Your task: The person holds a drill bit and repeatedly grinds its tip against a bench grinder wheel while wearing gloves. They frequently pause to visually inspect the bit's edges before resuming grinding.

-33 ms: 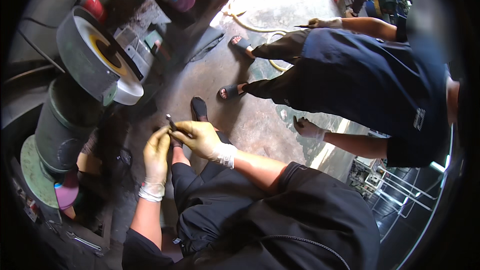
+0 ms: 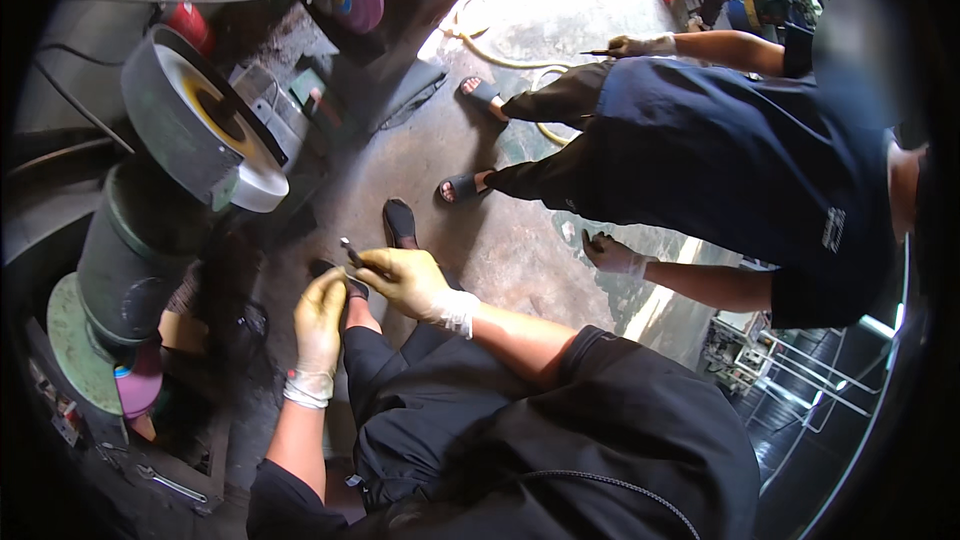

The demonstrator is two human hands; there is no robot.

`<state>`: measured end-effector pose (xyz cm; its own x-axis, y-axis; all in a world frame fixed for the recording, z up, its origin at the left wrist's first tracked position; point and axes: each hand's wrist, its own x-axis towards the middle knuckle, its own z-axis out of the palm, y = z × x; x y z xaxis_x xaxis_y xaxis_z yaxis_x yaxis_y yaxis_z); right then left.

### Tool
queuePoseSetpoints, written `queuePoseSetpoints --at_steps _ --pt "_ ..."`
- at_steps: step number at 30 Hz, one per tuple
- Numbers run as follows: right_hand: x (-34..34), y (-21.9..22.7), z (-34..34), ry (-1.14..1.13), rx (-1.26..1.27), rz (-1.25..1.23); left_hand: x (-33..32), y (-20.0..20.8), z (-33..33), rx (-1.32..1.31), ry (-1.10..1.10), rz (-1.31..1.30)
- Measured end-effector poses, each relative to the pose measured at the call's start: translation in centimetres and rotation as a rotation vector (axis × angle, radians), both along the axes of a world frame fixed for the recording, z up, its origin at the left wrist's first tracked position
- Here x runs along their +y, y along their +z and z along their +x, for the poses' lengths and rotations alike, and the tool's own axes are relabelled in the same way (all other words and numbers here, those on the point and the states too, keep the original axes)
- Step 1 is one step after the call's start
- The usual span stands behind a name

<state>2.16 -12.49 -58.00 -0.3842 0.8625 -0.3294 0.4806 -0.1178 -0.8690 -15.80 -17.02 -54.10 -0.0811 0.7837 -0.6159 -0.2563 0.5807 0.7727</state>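
A small metal piece (image 2: pixel 349 251) is pinched by the gloved right hand (image 2: pixel 405 278). It is steadied by the gloved left hand (image 2: pixel 320 315), near a grinding wheel (image 2: pixel 215 125).

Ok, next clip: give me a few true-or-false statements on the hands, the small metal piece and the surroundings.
1. Both hands, left hand and right hand, wear yellowish gloves. True.
2. The small metal piece lies on the floor. False: the right hand's fingers hold it.
3. A grinding wheel stands to the person's left. True.
4. The person works alone. False: a co-worker in dark blue stands at the right.
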Motion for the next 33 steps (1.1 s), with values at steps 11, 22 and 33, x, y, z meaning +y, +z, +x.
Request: queuePoseSetpoints --at_steps 11,22,33 --pt "-5.9 7.5 11.0 0.062 -0.494 -0.006 -16.3 -6.6 -9.9 0.365 -0.344 -0.433" --pt "-16.6 10.9 15.4 -0.109 -0.650 -0.206 -21.7 -6.8 -16.9 0.373 -0.097 -0.527" --pt "-21.2 11.2 29.1 0.458 -0.872 -0.293 -40.3 -4.7 -2.2 0.304 0.317 -0.636"
